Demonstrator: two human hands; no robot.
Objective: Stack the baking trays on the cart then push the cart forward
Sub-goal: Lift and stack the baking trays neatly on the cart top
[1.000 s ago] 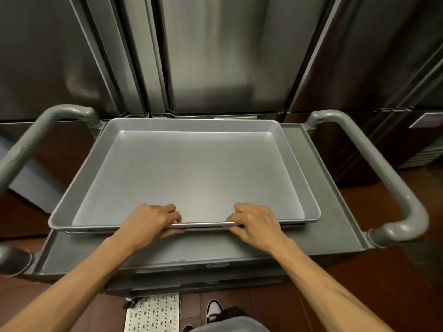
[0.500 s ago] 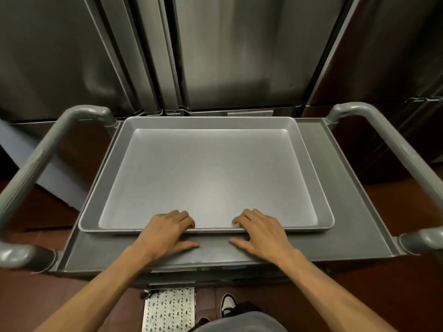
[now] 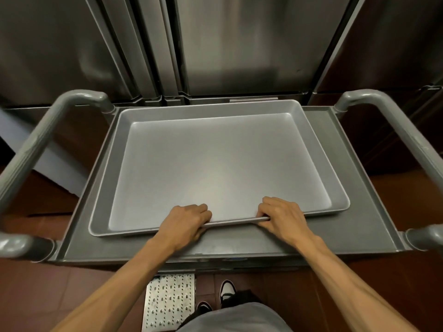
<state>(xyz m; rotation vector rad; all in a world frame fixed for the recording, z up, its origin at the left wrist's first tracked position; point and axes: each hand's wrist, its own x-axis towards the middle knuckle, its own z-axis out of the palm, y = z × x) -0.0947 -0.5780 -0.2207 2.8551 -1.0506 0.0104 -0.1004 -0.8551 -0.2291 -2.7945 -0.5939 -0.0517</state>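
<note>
A large silver baking tray point(image 3: 215, 164) lies on the grey cart's top shelf point(image 3: 359, 212), slightly skewed, its left side nearer to me. Whether another tray lies under it I cannot tell. My left hand point(image 3: 184, 224) and my right hand point(image 3: 282, 218) both grip the tray's near rim, fingers curled over the edge, thumbs below it. The cart has a grey tube handle on the left point(image 3: 36, 149) and another on the right point(image 3: 395, 130).
Stainless steel cabinet doors point(image 3: 239, 44) stand right behind the cart's far edge. The floor is red-brown tile, with a perforated metal drain plate point(image 3: 167, 300) near my shoes point(image 3: 225, 291).
Half a second ago my hands lay flat at the tray's rim; now both are closed on it again. The tray has turned slightly, its right end further from me.
</note>
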